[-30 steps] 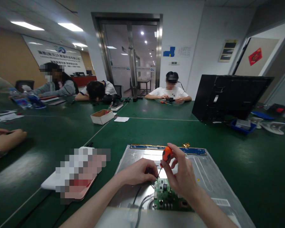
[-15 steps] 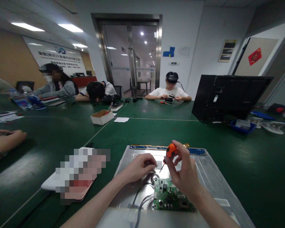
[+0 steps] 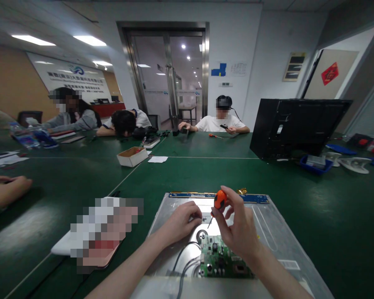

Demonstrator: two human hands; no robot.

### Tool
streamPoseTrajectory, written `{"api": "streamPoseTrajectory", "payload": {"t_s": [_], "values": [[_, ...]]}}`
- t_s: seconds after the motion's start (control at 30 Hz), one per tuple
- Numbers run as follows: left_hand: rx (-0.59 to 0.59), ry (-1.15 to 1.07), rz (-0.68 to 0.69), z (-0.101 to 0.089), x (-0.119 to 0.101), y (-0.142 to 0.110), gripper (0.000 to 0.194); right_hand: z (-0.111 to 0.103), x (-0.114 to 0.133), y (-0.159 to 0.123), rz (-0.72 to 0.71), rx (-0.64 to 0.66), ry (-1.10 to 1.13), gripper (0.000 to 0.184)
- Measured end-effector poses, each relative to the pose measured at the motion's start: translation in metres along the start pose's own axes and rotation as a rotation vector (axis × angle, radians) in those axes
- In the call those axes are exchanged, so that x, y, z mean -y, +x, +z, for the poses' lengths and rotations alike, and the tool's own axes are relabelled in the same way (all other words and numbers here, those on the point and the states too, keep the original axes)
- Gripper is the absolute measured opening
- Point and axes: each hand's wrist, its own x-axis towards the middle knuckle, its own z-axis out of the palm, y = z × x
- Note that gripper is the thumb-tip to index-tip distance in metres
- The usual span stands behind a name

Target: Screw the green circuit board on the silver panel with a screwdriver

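My right hand (image 3: 237,230) is closed round a small screwdriver with an orange and black handle (image 3: 220,199), its tip pointing down and left above a silver panel back (image 3: 268,232). My left hand (image 3: 182,222) is pinched shut just left of the tip, on something too small to make out. Below both hands a green circuit board (image 3: 220,261) sits on the panel, with grey and black cables (image 3: 182,265) running from its left side.
A blurred flat object (image 3: 102,232) lies left of the panel on the green table (image 3: 190,174). A black monitor back (image 3: 296,126) stands at right, with a blue tray (image 3: 316,164) beside it. A small cardboard box (image 3: 132,155) sits further back. Other people sit around the table; a person's hand (image 3: 6,189) rests at left.
My right hand has lifted the screwdriver off the board and both hands have risen slightly. The person at the far side has reached an arm out to the left.
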Motion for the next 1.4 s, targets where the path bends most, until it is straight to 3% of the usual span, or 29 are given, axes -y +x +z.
{"api": "streamPoseTrajectory", "payload": {"t_s": [0.33,0.5,0.67,0.83,0.93,1.07,1.4], "values": [[-0.042,0.155,-0.004,-0.009,0.001,-0.003,0.015,0.001,-0.001,0.001,-0.011,-0.006,-0.008,0.044],[-0.08,0.129,0.026,-0.023,-0.016,-0.009,0.015,-0.001,-0.002,0.002,-0.012,-0.019,0.0,0.044],[-0.094,0.058,0.056,-0.027,-0.04,-0.036,0.019,-0.001,-0.003,0.002,-0.01,-0.018,0.015,0.045],[-0.064,-0.015,0.046,0.0,-0.05,-0.07,0.019,0.001,0.0,0.002,-0.015,-0.01,0.05,0.045],[-0.043,0.007,0.058,0.026,-0.042,-0.082,0.021,0.001,0.001,0.002,-0.028,-0.009,0.04,0.043],[-0.129,-0.016,0.129,0.052,-0.029,-0.09,0.023,0.001,0.001,0.003,-0.034,-0.005,0.016,0.042],[-0.215,0.035,0.102,0.06,-0.028,-0.094,0.018,0.003,0.001,0.001,-0.037,0.004,0.0,0.041]]}}
